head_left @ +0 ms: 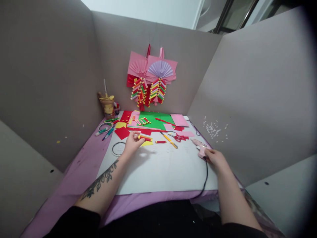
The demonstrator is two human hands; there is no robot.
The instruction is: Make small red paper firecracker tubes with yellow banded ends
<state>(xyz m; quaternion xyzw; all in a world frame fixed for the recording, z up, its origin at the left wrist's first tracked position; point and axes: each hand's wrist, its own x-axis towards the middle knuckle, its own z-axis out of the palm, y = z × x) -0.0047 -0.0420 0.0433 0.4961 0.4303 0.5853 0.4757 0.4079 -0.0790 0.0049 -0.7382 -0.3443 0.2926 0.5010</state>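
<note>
My left hand [134,142] is closed on a red paper roll with yellow ends [145,138], raised a little over the white board [163,175]. A yellow paper piece [148,143] lies just beyond it. Another red roll [160,141] rests on the board to the right. At the right side, my right hand [215,158] grips a pink glue gun [202,150], its nozzle pointing away to the left. From its handle a black cord [206,178] hangs over the board's front edge. Between the hands lie a yellow craft knife [169,140] and red-handled scissors [178,138].
Paper firecracker decorations with a pink fan [140,67] and a lilac fan [160,68] hang on the grey back panel. Green paper [158,123] bears several small rolls. A tool cup [108,107], tape ring [105,126] and markers [109,133] are at left. Grey panels enclose the table.
</note>
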